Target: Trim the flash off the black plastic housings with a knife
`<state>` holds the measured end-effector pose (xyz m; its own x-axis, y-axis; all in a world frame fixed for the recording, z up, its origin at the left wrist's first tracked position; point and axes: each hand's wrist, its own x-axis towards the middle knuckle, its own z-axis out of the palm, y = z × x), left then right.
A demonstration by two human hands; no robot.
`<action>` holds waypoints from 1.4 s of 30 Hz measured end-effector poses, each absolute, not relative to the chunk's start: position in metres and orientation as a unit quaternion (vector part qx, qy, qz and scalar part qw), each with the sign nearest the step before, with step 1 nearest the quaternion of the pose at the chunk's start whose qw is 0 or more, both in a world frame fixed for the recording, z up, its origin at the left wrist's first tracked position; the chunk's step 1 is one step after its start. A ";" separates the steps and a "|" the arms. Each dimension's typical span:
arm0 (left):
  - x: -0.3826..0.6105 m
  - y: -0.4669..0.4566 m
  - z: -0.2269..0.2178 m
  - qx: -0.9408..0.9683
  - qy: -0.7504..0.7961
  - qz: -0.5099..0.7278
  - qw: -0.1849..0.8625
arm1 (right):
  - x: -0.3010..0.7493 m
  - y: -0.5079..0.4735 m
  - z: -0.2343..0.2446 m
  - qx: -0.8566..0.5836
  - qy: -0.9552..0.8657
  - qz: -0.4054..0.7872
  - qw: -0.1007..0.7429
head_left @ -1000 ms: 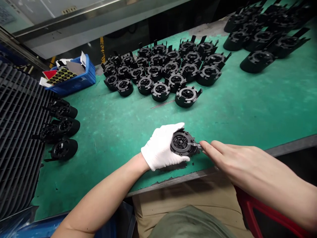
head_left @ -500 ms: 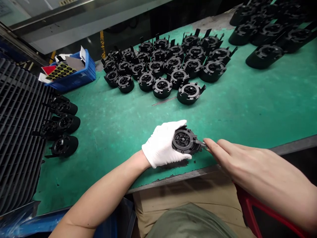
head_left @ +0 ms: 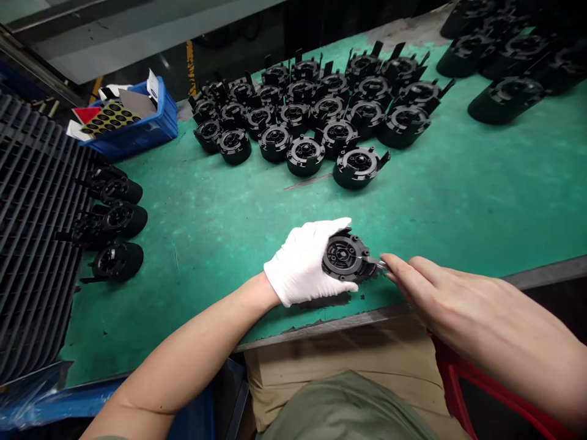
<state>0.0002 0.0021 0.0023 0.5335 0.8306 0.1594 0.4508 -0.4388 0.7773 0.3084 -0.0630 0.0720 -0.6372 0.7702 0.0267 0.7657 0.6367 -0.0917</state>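
My left hand [head_left: 300, 263], in a white glove, grips a round black plastic housing [head_left: 343, 255] near the front edge of the table. The housing's ribbed inner face, with rings and a central hub, is turned up towards me. My bare right hand [head_left: 415, 278] pinches slim metal tweezers [head_left: 381, 265] between thumb and fingers. Their tips reach over the right side of the housing's rim. Whether anything sits between the tips is too small to tell.
Several similar black housings [head_left: 355, 168] stand grouped at the table's back, with more black cylinders [head_left: 504, 101] at the far right. Others [head_left: 120, 261] lie by the stacked black grilles [head_left: 36, 244] at left. A blue bin [head_left: 132, 137] holds sticker sheets. The green tabletop [head_left: 206, 214] ends nearby.
The view has shifted slightly. Both hands keep their holds on the housing and the tweezers, and the tips stay at the right of the rim.
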 end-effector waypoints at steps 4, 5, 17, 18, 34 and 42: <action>0.000 0.002 0.001 0.807 0.388 0.285 0.343 | 0.300 -0.060 0.077 -0.382 -0.924 -0.030 0.012; 0.000 0.003 0.001 0.807 0.387 0.285 0.343 | 0.299 -0.059 0.078 -0.377 -0.926 -0.035 0.011; 0.000 0.004 0.003 0.808 0.391 0.275 0.345 | 0.318 -0.024 0.078 -0.307 -0.952 0.002 -0.010; 0.000 0.004 0.004 0.809 0.390 0.274 0.344 | 0.318 -0.019 0.076 -0.301 -0.953 0.013 0.015; 0.011 -0.011 -0.003 0.820 0.407 0.313 0.253 | 0.290 -0.103 0.055 -0.468 -0.867 0.011 0.173; 0.012 -0.013 -0.012 0.816 0.401 0.292 0.296 | 0.273 -0.096 0.060 -0.449 -0.876 -0.126 0.125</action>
<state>0.0122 -0.0127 -0.0117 0.5079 0.8275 0.2394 0.4811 -0.5031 0.7179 0.2731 -0.0957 0.0599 -0.5663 0.7546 0.3314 0.8174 0.5657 0.1088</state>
